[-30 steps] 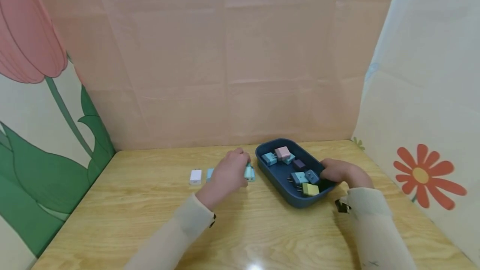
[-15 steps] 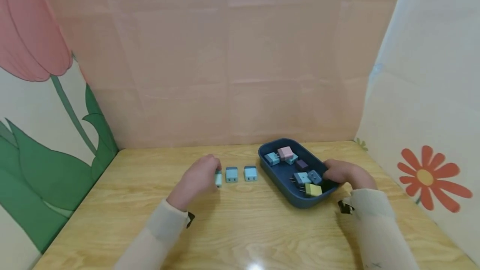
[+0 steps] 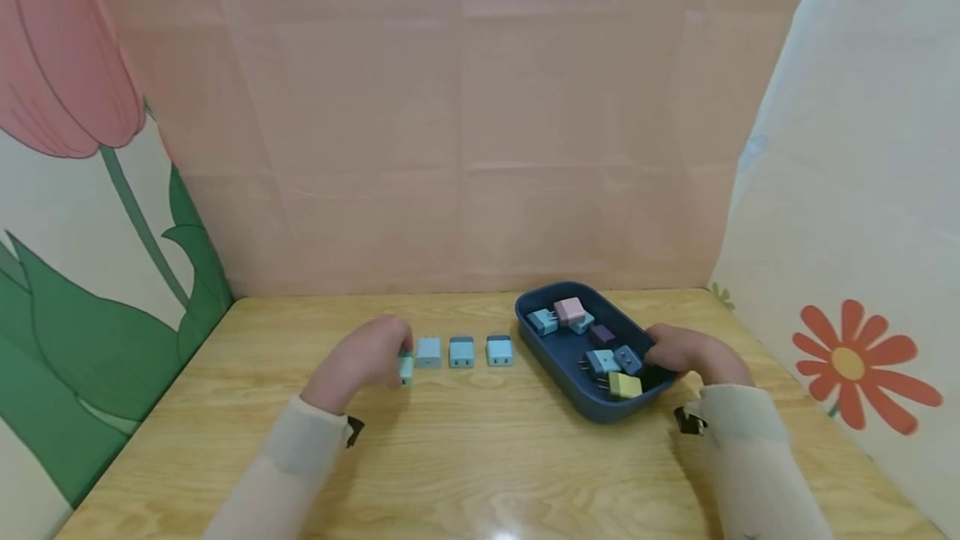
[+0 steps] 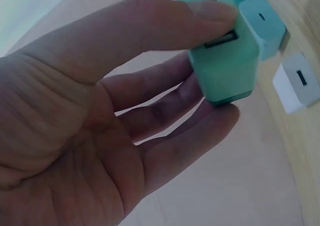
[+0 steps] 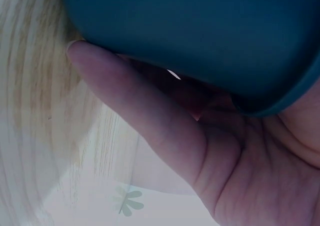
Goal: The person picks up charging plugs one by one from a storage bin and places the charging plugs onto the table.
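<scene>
My left hand point(image 3: 367, 357) pinches a mint-green charger plug point(image 4: 227, 68) with USB slots, thumb on one side and fingers on the other. In the head view it stands low at the left end of a row of light-blue chargers point(image 3: 461, 352) on the table. A white charger point(image 4: 297, 83) shows beyond the held one in the left wrist view; in the head view the hand hides it. My right hand point(image 3: 690, 350) grips the right side of a navy-blue tray point(image 3: 551, 373), its fingers around the wall and rim.
Inside the tray lie several loose chargers: a pink one point(image 3: 570, 310), a yellow one point(image 3: 625, 386), a dark purple one point(image 3: 602, 335) and some blue ones. A peach sheet point(image 3: 465, 148) hangs behind the wooden table point(image 3: 480, 448), with a flowered side sheet point(image 3: 847, 190) at right.
My left hand has travelled left along the row with the mint-green charger, uncovering the blue chargers and covering the white one. The right hand keeps its hold on the tray.
</scene>
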Motion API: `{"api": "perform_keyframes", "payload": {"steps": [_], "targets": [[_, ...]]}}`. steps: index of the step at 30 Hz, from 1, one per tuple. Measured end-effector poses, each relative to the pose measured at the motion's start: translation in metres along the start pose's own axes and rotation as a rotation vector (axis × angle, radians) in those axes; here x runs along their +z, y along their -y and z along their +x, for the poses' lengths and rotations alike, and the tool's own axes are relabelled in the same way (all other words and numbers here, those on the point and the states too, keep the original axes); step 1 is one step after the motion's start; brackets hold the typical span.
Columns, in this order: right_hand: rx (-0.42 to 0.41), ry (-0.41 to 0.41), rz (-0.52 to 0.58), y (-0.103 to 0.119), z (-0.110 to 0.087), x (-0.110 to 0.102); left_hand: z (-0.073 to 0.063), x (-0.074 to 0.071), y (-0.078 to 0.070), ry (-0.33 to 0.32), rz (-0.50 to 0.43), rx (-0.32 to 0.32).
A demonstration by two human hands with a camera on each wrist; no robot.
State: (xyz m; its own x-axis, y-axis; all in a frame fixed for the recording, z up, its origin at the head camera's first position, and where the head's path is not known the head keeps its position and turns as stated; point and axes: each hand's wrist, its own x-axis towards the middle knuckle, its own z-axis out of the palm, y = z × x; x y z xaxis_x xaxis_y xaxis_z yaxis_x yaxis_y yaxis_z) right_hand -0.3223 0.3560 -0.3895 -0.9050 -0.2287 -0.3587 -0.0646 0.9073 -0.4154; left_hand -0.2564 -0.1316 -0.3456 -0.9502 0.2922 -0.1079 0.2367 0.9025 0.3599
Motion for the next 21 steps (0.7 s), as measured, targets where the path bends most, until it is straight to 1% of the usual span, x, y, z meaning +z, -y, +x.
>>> {"api": "perform_keyframes", "payload": {"steps": [5, 8, 11, 18, 21], "targets": [[0.018, 0.000, 0.004, 0.000, -0.002, 0.000, -0.007, -0.009, 0.013, 0.075, -0.011, -0.001], [0.015, -0.002, 0.002, 0.000, -0.002, 0.000, -0.010, -0.014, 0.019, 0.091, -0.014, -0.013], [0.012, 0.001, 0.002, 0.000, 0.000, 0.000, -0.010, -0.015, 0.024, 0.100, -0.006, -0.015], [0.027, 0.006, 0.022, -0.001, 0.000, -0.001, -0.004, -0.010, 0.028, 0.156, -0.008, -0.051], [0.029, 0.008, 0.032, -0.003, 0.001, 0.001, -0.002, -0.006, 0.029, 0.176, -0.014, -0.051]]}}
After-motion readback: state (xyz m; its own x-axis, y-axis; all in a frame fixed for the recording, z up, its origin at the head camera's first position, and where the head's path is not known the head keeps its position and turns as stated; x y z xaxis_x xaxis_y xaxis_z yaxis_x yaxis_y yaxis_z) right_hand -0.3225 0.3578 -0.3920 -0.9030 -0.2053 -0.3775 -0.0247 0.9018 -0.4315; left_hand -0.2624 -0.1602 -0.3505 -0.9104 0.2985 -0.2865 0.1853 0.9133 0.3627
